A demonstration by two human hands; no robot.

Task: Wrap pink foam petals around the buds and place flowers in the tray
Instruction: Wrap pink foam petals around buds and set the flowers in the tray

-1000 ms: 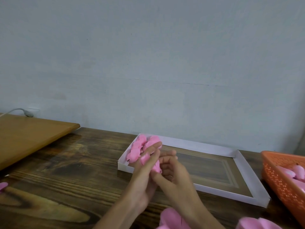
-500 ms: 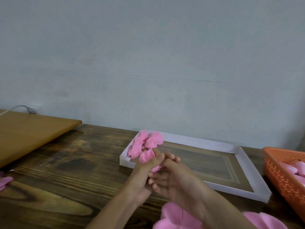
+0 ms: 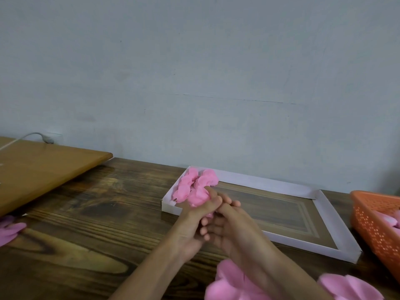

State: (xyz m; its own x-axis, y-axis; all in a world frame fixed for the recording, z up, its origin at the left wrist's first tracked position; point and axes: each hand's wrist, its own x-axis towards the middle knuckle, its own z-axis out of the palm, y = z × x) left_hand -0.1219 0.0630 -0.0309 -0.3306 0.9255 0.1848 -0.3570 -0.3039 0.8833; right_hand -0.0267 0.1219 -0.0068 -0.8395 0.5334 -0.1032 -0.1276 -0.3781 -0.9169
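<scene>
My left hand [image 3: 192,221] and my right hand [image 3: 229,226] meet over the table just in front of the tray's near-left corner. Together they hold a pink foam flower [image 3: 200,197], with fingers of both curled round it; most of the flower is hidden between them. The white cardboard tray [image 3: 324,215] lies flat by the wall. Several finished pink flowers [image 3: 194,180] sit in its far-left corner, right behind the held one.
Loose pink petals [image 3: 233,284] lie at the near edge under my right forearm, and more pink petals [image 3: 9,231] lie at the far left. An orange basket [image 3: 376,226] with pink pieces stands at the right. A lighter wooden board [image 3: 43,172] sits at the back left.
Both hands have stayed together on the flower and drifted slightly forward toward the tray's corner. The fingers have shifted around the flower.
</scene>
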